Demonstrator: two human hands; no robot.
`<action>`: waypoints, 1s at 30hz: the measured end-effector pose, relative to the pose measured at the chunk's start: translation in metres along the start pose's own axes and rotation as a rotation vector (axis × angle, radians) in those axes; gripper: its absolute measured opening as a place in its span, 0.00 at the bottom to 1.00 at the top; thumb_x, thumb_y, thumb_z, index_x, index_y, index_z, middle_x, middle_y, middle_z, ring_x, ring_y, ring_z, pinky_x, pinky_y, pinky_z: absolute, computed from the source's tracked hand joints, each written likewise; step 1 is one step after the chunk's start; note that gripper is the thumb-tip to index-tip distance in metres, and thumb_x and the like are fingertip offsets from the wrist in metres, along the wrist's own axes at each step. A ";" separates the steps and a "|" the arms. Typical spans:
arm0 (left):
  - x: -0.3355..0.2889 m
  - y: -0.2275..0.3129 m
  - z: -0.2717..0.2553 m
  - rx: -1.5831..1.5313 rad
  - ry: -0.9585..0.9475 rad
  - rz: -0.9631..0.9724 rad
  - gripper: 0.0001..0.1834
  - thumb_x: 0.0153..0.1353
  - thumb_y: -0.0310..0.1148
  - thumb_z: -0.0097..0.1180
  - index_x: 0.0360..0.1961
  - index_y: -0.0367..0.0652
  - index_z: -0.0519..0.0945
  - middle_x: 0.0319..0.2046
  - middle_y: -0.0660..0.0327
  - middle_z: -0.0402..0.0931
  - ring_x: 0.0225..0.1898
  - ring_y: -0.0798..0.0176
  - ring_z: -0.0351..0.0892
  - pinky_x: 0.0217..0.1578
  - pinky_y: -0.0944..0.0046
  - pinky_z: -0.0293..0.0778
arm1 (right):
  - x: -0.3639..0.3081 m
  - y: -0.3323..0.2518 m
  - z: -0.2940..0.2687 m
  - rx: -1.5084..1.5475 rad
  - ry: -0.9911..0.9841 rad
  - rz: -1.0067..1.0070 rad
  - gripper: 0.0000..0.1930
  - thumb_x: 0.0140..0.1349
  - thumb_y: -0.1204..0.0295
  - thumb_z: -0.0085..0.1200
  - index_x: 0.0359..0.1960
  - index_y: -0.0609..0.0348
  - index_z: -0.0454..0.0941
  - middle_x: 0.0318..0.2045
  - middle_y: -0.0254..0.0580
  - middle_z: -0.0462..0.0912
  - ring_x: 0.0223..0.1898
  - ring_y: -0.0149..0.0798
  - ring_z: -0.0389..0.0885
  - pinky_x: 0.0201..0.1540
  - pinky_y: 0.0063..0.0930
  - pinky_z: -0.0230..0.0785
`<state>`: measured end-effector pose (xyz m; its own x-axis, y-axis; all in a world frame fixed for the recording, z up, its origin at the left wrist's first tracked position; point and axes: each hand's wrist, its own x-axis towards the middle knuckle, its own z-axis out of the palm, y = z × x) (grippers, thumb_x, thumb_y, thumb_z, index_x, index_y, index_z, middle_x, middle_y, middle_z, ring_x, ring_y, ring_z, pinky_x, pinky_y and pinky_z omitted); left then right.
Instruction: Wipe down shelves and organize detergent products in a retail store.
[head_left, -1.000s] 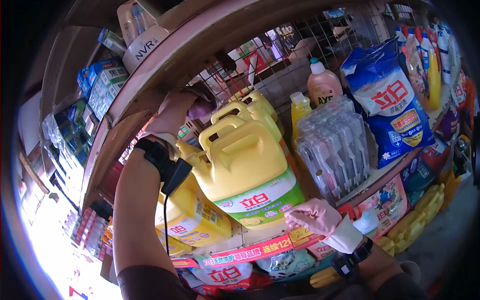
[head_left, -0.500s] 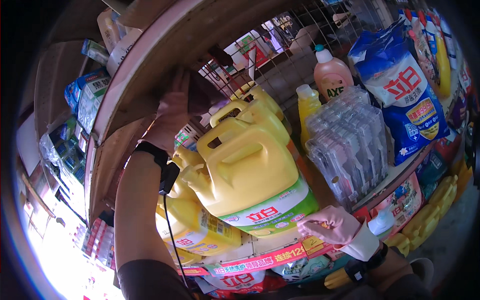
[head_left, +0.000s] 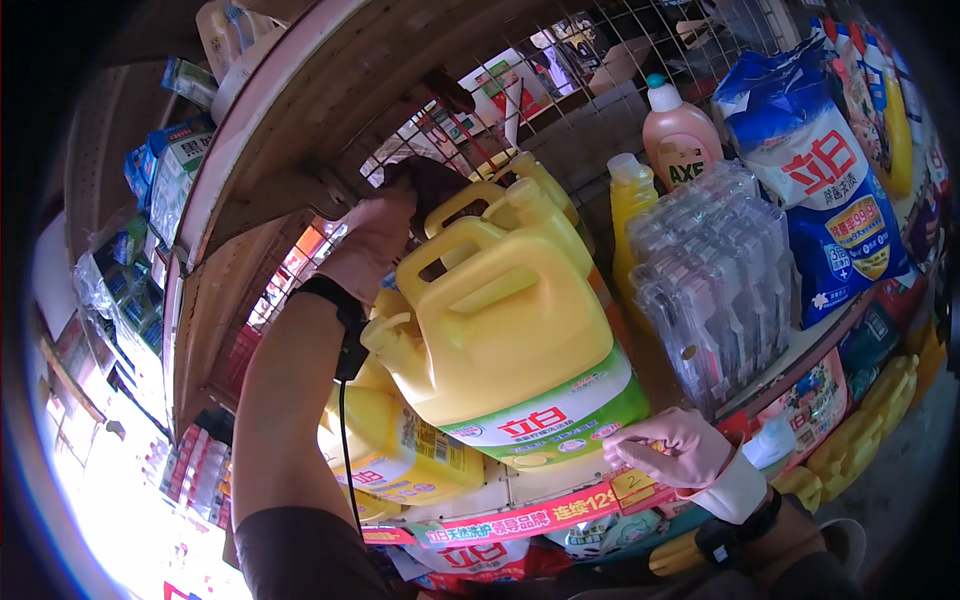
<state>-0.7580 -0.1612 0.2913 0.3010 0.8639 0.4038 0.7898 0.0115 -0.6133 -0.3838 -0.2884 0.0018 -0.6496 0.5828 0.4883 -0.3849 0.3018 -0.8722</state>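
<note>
My left hand [head_left: 372, 238], in a pink glove, reaches over the shelf behind the front yellow jug. Its fingers are closed on a dark maroon cloth [head_left: 440, 190], close to the jug handles; the fingertips are partly hidden. The big yellow detergent jug [head_left: 510, 340], with a green and white label, stands at the shelf's front. At its lower right corner my right hand [head_left: 680, 450], gloved too, has its fingers curled just above a small yellow price tag [head_left: 640, 488]. Whether anything is in those fingers is hidden.
More yellow jugs [head_left: 400, 450] flank and back the front one. Right of them stand stacked clear plastic packs [head_left: 715, 280], a pink bottle [head_left: 682, 135] and a blue-white powder bag [head_left: 810, 190]. Wire mesh [head_left: 600, 60] closes the back; a shelf board [head_left: 260, 150] overhangs my left arm.
My left hand has come down from under the upper board toward the jug handles, bringing the cloth along. My right hand stays at the shelf edge; the view has shifted slightly.
</note>
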 end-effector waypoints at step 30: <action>-0.061 -0.039 -0.046 0.095 -0.258 -0.086 0.24 0.51 0.19 0.47 0.52 0.37 0.75 0.48 0.44 0.76 0.56 0.46 0.72 0.55 0.53 0.70 | -0.006 0.002 0.001 0.006 0.146 0.080 0.10 0.66 0.74 0.51 0.42 0.69 0.80 0.31 0.47 0.86 0.34 0.33 0.85 0.40 0.24 0.78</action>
<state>-0.7826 -0.2378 0.3215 0.0796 0.9571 0.2787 0.7493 0.1270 -0.6499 -0.3809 -0.2921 -0.0031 -0.5764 0.7085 0.4072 -0.3394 0.2457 -0.9080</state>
